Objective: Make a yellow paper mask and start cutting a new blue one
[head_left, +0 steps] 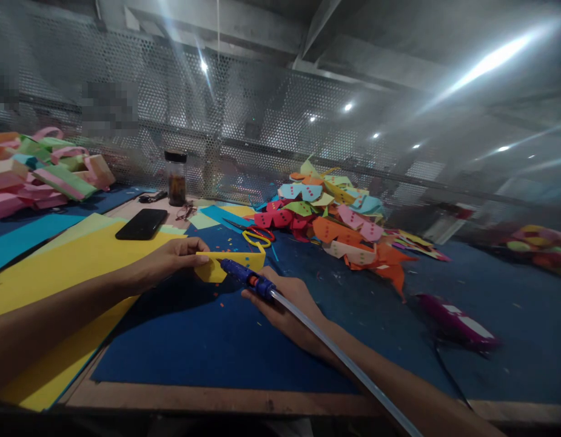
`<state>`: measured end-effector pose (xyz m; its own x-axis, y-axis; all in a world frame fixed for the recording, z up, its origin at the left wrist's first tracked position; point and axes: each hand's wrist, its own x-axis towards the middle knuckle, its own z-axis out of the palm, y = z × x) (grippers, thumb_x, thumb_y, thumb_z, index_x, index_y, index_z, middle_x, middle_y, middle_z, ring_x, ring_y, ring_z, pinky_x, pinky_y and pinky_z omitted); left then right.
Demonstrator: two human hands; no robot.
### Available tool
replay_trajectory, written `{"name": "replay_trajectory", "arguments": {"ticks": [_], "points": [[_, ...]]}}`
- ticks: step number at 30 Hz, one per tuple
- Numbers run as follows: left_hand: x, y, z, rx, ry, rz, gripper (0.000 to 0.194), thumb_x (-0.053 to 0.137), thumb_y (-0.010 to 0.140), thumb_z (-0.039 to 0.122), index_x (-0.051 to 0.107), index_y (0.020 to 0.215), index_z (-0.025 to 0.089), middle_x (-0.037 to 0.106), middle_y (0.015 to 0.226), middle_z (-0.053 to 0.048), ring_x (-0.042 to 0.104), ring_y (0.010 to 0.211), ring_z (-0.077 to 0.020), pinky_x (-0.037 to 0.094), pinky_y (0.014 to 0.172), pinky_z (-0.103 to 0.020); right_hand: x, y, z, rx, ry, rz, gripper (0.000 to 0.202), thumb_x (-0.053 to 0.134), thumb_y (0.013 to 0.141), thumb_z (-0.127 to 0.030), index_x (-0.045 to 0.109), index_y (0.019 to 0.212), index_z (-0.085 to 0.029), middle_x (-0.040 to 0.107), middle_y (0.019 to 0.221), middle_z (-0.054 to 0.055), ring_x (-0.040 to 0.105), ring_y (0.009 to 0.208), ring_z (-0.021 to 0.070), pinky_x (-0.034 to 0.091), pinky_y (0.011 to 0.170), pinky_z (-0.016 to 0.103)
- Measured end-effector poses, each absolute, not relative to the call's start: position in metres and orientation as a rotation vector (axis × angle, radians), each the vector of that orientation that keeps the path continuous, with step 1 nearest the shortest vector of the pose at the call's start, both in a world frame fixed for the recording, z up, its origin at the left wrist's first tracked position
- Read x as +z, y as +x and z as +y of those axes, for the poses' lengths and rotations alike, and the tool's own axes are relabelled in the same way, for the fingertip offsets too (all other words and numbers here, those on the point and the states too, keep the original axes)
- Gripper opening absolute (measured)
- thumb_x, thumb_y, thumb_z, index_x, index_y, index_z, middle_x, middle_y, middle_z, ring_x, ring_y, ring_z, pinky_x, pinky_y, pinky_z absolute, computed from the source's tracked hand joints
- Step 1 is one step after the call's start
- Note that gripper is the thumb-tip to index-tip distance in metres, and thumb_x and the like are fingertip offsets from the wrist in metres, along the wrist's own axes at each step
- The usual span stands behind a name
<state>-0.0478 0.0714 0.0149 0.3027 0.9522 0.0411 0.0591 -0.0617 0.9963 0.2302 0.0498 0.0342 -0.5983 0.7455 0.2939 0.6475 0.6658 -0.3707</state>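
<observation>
Right hand [289, 306], nearest, grip clenched on blue glue gun [244, 274], nozzle touching yellow foam piece [230, 262]; left hand [171, 261] pinching that piece's left end; scissors [253, 233] just behind.

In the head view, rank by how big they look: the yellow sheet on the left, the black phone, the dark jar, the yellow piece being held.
1. yellow sheet, by far the largest.
2. black phone and yellow piece in the left hand look alike; not ranked.
3. dark jar, smallest, though it stands farther back.
</observation>
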Motion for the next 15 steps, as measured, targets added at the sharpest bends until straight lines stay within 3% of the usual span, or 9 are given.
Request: {"name": "replay_trajectory", "arguments": {"ticks": [8, 15], "points": [[0.0173, -0.0464, 0.07, 0.984, 1.441, 0.995, 0.02, 0.074, 0.082, 0.034, 0.064, 0.088, 0.018, 0.068, 0.078, 0.0, 0.061, 0.07, -0.0119, 0.045, 0.065, -0.023, 0.0347, 0.2299, 0.0498, 0.275, -1.131, -2.513, 0.024, 0.056, 0.096, -0.043, 0.056, 0.091, -0.02, 0.07, 0.08, 0.004, 0.063, 0.067, 0.0159, 0.039, 0.063, 0.024], [0.0161, -0.047, 0.0709, 0.977, 1.432, 0.993, 0.021, 0.075, 0.082, 0.035, 0.064, 0.088, 0.018, 0.07, 0.08, -0.001, 0.062, 0.071, -0.0132, 0.045, 0.066, -0.024, 0.0333, 0.2307, 0.0517, 0.208, -1.148, -2.544, 0.015, 0.059, 0.094, -0.033, 0.055, 0.094, -0.019, 0.07, 0.082, 0.005, 0.066, 0.071, 0.0176, 0.04, 0.064, 0.024]]}}
